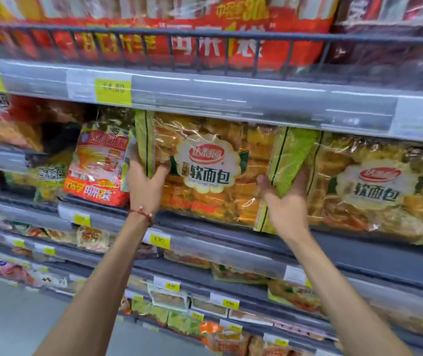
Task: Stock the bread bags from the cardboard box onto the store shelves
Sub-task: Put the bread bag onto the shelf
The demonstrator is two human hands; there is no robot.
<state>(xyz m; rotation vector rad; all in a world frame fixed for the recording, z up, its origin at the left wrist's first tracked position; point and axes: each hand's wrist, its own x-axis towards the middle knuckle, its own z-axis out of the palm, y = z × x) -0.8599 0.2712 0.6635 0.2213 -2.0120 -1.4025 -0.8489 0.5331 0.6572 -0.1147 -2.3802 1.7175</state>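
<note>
Large clear green-edged plastic bag of golden soft bread (205,173), upright at the near lip of the grey metal shelf (359,255). Our left grip (144,185) and right grip (286,202) clasp its side edges. We judge it light, squashy and slick, best held there.

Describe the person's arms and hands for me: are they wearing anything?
No sleeves show: the left arm and right arm are bare to the picture's edge. The left hand and right hand wear no gloves. A thin red cord bracelet with small pale beads circles the left wrist.
</note>
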